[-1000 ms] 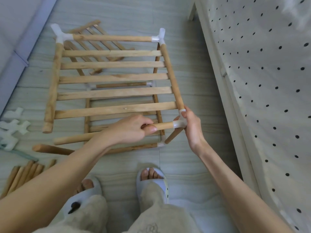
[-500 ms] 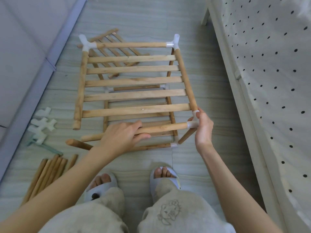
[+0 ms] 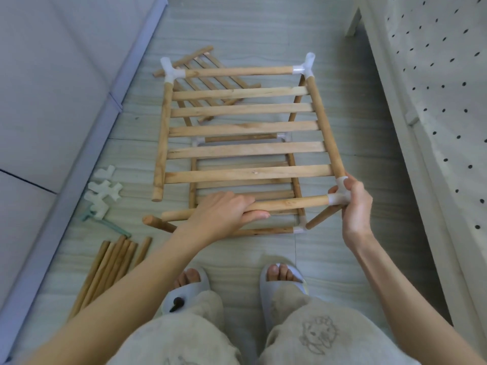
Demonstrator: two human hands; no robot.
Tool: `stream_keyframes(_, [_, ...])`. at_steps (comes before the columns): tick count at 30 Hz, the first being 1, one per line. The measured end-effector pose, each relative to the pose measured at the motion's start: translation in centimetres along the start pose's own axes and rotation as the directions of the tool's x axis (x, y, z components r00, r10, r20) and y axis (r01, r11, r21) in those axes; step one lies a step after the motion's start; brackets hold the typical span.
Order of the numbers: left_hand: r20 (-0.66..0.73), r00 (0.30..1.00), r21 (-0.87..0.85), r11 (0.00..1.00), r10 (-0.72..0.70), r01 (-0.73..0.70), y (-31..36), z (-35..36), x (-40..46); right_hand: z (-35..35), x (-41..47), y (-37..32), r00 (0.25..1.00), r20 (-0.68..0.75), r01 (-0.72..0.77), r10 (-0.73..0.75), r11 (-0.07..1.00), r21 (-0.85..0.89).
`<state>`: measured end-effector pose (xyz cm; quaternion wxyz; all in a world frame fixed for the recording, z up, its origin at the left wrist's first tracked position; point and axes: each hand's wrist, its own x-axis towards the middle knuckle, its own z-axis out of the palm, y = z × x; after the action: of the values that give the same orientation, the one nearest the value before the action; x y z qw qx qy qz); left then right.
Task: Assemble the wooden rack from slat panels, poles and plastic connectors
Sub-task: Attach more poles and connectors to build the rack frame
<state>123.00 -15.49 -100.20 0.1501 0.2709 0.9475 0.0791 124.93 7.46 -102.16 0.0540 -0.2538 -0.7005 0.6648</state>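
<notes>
Head view, looking down at a pale tiled floor [image 3: 329, 259]. A person is standing in white slippers [image 3: 283, 279] over a partly built wooden rack [image 3: 245, 148] that is sitting mid-floor. The left hand [image 3: 224, 214] is lying over the loose front pole [image 3: 276, 206], fingers loosely curled round it. The right hand [image 3: 354, 204] is gripping the white corner connector [image 3: 338, 197] at the rack's near right corner, thumb and fingers pinching it; the pole's right end is sitting in that connector. The pole's left end is hanging free, apart from the side rail [image 3: 162, 143]. Another slat panel [image 3: 208, 75] is lying behind the rack. Spare connectors [image 3: 104, 192] are lying near the floor's left edge, and a bundle of poles [image 3: 110, 267] is lying nearer the person. No containers are showing.
</notes>
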Motion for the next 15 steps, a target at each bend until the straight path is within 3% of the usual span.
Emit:
stream_keyframes(4, [-0.023, 0.999, -0.025, 0.999, -0.032, 0.032, 0.3, 0.2, -0.4, -0.3, -0.5, -0.5, 0.999, 0.052, -0.001, 0.004, 0.999, -0.054])
stream_keyframes(7, [-0.069, 0.998, -0.088, 0.996, 0.006, -0.012, 0.1, -0.1, -1.5, -0.2, -1.2, -1.3, 1.000, 0.002, -0.018, 0.019, 0.992, -0.121])
stream_keyframes(10, [-0.136, 0.991, -0.132, 0.991, 0.021, -0.039, -1.0, -0.8, -3.8, 0.0, -2.1, -2.4, 0.996, -0.092, -0.023, -0.011, 0.935, -0.354])
stream_keyframes(11, [-0.164, 0.986, -0.153, 0.987, 0.017, -0.043, -1.5, -1.0, -4.6, 0.0, -2.4, -2.5, 0.991, -0.094, 0.035, -0.098, 0.854, -0.519])
stream_keyframes(13, [-0.287, 0.958, -0.195, 0.978, 0.011, -0.069, -2.7, -1.0, -6.4, 0.6, -3.3, -3.0, 0.934, 0.039, 0.252, -0.355, 0.578, -0.776])
stream_keyframes(15, [-0.418, 0.908, -0.245, 0.965, -0.021, -0.091, -3.9, -0.9, -8.0, 2.3, -3.7, -3.5, 0.845, 0.242, 0.444, -0.477, 0.374, -0.814])
